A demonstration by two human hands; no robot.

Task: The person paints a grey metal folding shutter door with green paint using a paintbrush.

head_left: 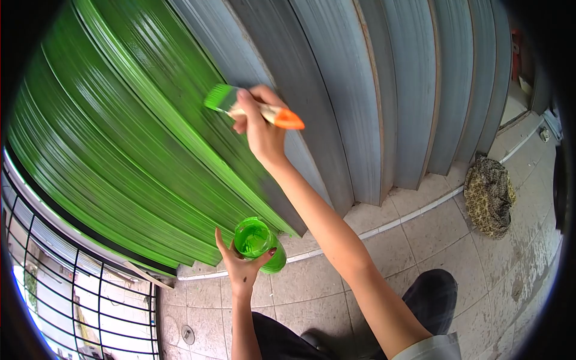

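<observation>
A paintbrush [273, 114] with a pale, orange-tipped handle is gripped in my right hand [261, 123]. Its green, paint-covered bristles lie against the corrugated metal panel, where wet green [138, 108] meets bare grey [336, 78]. Lower down, my left hand [242, 264] is wrapped round a clear container [275, 259] of green paint, thumb on one side and fingers on the other. The container is tilted so that its open mouth shows the paint inside. A dark spot marks the back of my left hand.
A patterned cloth [490, 197] lies crumpled on the tiled floor [312, 288] at the right. Black metal bars [75, 282] stand at the lower left. A round drain [188, 334] is set in the floor. My knee [431, 297] in dark trousers shows below.
</observation>
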